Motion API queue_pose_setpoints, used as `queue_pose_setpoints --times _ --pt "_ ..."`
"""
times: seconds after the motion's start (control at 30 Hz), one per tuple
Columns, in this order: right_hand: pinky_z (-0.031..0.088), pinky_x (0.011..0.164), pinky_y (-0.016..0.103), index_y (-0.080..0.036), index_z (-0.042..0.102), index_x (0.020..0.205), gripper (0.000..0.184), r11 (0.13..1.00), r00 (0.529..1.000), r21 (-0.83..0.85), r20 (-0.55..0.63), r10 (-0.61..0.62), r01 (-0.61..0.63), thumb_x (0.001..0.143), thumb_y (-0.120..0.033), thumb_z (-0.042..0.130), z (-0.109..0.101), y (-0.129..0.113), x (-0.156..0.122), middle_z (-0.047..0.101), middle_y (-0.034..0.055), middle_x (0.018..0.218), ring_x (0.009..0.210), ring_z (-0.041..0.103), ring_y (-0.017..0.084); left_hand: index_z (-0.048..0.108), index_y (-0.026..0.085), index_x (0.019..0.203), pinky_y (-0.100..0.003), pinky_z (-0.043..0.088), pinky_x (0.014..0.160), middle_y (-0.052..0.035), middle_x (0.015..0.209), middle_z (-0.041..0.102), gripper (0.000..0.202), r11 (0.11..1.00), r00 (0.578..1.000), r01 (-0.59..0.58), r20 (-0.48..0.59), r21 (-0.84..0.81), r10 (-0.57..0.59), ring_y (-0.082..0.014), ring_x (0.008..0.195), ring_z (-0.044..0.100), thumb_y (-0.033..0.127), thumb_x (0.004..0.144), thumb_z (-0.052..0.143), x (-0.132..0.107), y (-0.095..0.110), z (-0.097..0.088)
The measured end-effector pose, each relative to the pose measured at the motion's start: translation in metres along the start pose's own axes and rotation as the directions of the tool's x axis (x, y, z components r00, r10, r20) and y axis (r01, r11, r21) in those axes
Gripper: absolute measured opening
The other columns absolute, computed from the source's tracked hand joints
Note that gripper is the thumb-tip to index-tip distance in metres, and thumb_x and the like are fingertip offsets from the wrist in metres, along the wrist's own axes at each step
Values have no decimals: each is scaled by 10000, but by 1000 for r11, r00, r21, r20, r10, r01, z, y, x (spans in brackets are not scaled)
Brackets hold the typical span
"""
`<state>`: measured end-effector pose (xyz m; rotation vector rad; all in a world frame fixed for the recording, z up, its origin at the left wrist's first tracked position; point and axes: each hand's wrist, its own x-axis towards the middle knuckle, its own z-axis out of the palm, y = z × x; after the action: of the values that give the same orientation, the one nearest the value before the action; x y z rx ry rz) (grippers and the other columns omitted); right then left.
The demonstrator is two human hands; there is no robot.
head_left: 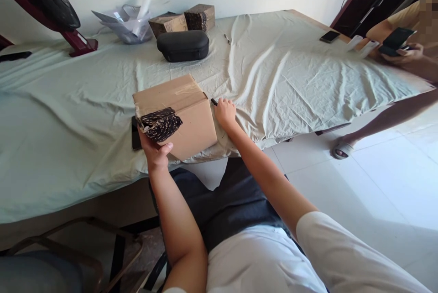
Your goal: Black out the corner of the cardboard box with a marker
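A taped cardboard box with a black scribbled patch on its near corner rests at the front edge of the table, which is covered by a pale green sheet. My left hand grips the box's near left corner, thumb on the front face. At the box's right side my right hand is closed around a thin dark tool, whose tip points at the box's top edge. A dark phone lies partly under the box.
A black hard case, two brown blocks, a clear plastic bag and a fan base stand at the back. Another person at the right holds a phone; one more phone lies nearby. A chair stands lower left.
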<state>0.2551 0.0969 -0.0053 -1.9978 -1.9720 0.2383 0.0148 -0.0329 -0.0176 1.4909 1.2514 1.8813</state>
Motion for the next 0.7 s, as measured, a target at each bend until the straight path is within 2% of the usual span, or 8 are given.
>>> queue_pose_setpoints --times 0.17,0.3,0.4,0.57,0.7 --pt "503 1110 448 -54 671 1330 361 1000 999 -27 -33 10 -11 1170 -173 370 3 -3 -7 727 271 1408 1341 679 374 547 255 1531 -599 468 1317 -120 1488 671 1002 998 998 -53 18 -43 54 -422 1482 618 597 630 823 2 -1 2" --pt "549 1051 426 -78 644 1355 385 1000 999 -7 -34 20 -20 1170 -141 313 3 -2 -6 752 256 1378 1278 752 355 519 254 1568 -585 478 1303 -138 1540 650 1054 995 997 -62 31 -72 64 -422 1480 619 536 599 823 3 -4 2" --pt "578 984 404 -111 622 1362 372 999 999 40 -6 37 -37 1184 -163 299 4 1 -3 802 229 1303 1202 803 338 534 238 1572 -573 477 1304 -152 1550 646 1072 994 996 -81 33 -72 83 -433 1507 595 515 581 837 4 -9 0" --pt "589 949 408 -128 597 1376 329 998 999 54 21 33 -34 1207 -308 379 0 0 -5 831 224 1253 1171 811 346 531 235 1593 -565 461 1315 -163 1571 632 1065 988 990 -126 55 -87 131 -430 1533 579 522 626 871 5 -10 -2" --pt "573 941 414 -112 597 1378 364 1000 998 28 68 6 -8 1198 -280 328 -10 -2 -12 815 251 1255 1201 784 360 480 254 1638 -565 443 1324 -178 1587 610 1128 987 983 -152 93 -53 157 -431 1568 548 611 657 907 5 -4 1"
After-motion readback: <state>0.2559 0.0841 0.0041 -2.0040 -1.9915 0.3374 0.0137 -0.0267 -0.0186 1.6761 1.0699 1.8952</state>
